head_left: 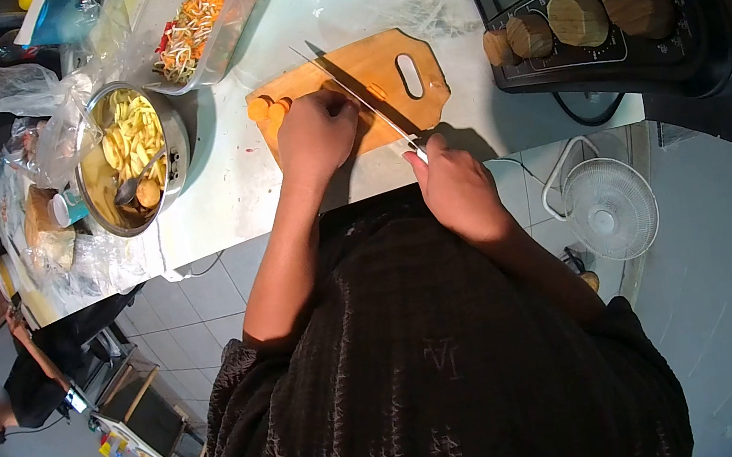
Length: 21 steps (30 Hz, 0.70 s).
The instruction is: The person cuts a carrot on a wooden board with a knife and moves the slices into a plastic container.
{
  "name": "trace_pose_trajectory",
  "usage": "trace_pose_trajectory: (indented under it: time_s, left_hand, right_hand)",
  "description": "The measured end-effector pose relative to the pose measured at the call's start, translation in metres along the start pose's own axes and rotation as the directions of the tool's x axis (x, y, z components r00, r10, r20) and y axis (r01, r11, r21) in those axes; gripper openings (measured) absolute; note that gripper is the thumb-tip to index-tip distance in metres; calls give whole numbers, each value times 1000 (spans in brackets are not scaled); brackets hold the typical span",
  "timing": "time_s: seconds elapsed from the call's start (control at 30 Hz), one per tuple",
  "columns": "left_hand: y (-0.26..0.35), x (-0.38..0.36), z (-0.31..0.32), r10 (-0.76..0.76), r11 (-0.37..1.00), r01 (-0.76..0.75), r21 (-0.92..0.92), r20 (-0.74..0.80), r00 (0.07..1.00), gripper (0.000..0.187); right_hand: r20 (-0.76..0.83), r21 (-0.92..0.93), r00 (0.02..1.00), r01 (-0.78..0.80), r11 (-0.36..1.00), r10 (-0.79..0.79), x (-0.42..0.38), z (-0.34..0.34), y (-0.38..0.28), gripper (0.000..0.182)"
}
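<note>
1. Board (pixel 376 57): flat wood, warm orange-brown, with clipped corners and an oval slot toward its right end. It lies on the pale, glossy bench (pixel 224 189), under and beyond the hands.
2. Carrot pieces (pixel 259 108): orange, smooth and rounded, on the board's left end, just beside the left hand.
3. Left hand (pixel 318 132): partly closed, fingers curled down over the board. What lies beneath the fingertips is hidden, so I cannot tell whether it grips anything.
4. Right hand (pixel 458 182): closed around the pale handle of the knife (pixel 362 103), at the board's near edge. The long, thin metal blade slants away to the left, past the left hand, above a dark shadow.
5. Pot (pixel 175 149): round, shiny metal, left of the left hand. It holds pale yellow strips (pixel 129 132), a metal spoon (pixel 126 191) and a rounded tan piece (pixel 148 193).
6. Tub (pixel 239 19): clear plastic, beyond the left hand, holding orange and whitish shreds with some red.
7. Crinkled clear plastic bags (pixel 69 133) lie around the pot's left side.
8. Black appliance (pixel 554 81): glossy, beyond and right of the right hand, with chunky, many-sided wooden knobs (pixel 578 19).
</note>
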<state>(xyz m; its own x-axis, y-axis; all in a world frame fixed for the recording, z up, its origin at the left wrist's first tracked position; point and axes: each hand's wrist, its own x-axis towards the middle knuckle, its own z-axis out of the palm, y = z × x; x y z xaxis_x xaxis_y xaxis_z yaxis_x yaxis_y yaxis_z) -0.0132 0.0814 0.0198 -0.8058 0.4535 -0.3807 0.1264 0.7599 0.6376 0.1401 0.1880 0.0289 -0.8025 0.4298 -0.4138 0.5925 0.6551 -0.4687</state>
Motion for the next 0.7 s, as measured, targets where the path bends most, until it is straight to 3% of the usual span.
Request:
trace_pose_trajectory:
  time_s: [0.4,0.6,0.7]
  left_hand:
    - [2,-1,0,-17,1000,17,-17,1,1000,27]
    - [9,-1,-1,-36,998,36,54,-8,999,29]
    - [7,3,3,-20,995,21,97,-12,1000,29]
  right_hand:
    - [19,17,1000,8,1000,-9,8,0,-1,34]
    - [-3,22,997,-73,997,73,1,2,8,39]
    - [-6,31,999,-36,999,36,0,-1,8,38]
